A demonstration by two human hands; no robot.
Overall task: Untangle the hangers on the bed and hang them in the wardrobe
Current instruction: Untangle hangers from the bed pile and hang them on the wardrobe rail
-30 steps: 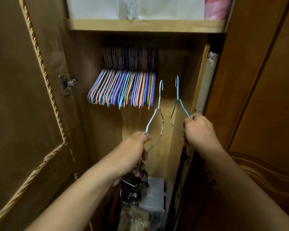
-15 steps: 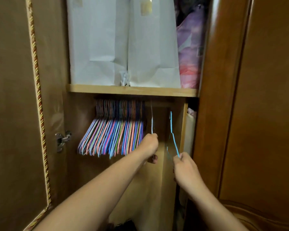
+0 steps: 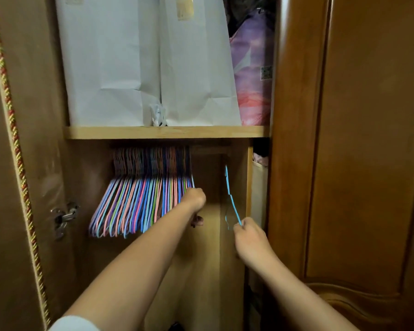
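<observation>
Left hand: I see my left hand [image 3: 194, 199] reaching into the open wardrobe [image 3: 378, 163], fingers curled round the shoulder of a pale blue hanger [image 3: 192, 181] at the right end of the hung row; the thumb tip shows just below the fist.
Right hand: my right hand [image 3: 247, 235] is raised beside the inner side panel, fingers pinched together on the lower arm of a bright blue hanger [image 3: 230, 199].
Bright blue hanger: it rises steeply from my right hand, its neck pointing up toward the dark space under the shelf; I cannot tell whether its hook is over the rail, which is lost in shadow.
Hung row: a dense fan of coloured hangers [image 3: 139, 201], blue, pink, purple and green, hangs below the shelf, well left of the bright blue one.
Pale blue hanger: it touches the last of the row; its hook is hidden in shadow.
Shelf: a light wooden shelf [image 3: 120, 133] carries two white paper bags [image 3: 148, 68] side by side, with a pink and purple packet [image 3: 251, 80] standing just right of them.
Door: the left door [image 3: 12, 163] stands open, edged with twisted cord [image 3: 14, 139], a metal hinge [image 3: 63, 217] on its inner face.
</observation>
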